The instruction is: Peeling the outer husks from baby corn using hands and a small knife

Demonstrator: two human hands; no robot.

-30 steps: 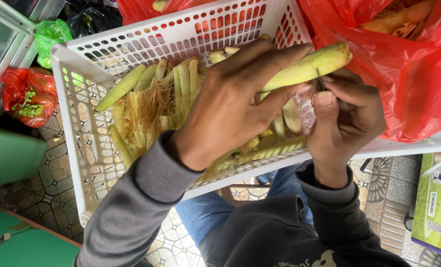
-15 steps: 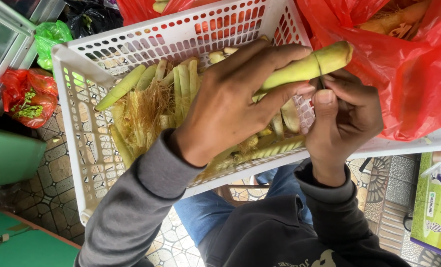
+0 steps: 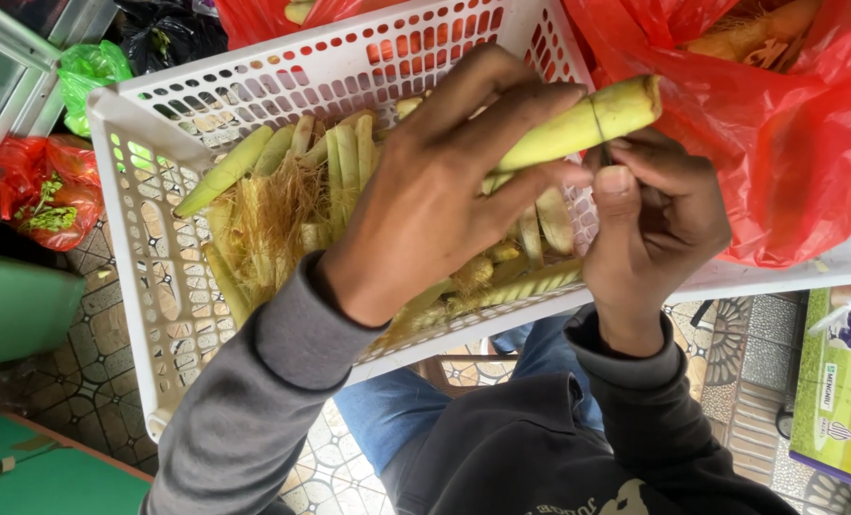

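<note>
My left hand [image 3: 435,200] grips a husked baby corn ear [image 3: 578,124] over a white basket [image 3: 149,219] of corn; my right hand [image 3: 654,219] pinches its husk near the cut end.

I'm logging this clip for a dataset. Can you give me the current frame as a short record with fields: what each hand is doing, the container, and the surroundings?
left hand: left hand grips a green-yellow corn ear over the basket
right hand: right hand pinches at the ear's husk near its cut end; whether it holds a tool cannot be told
container: white perforated plastic basket holding husked ears and corn silk
surroundings: red plastic bag beside the basket, patterned tile floor
</note>
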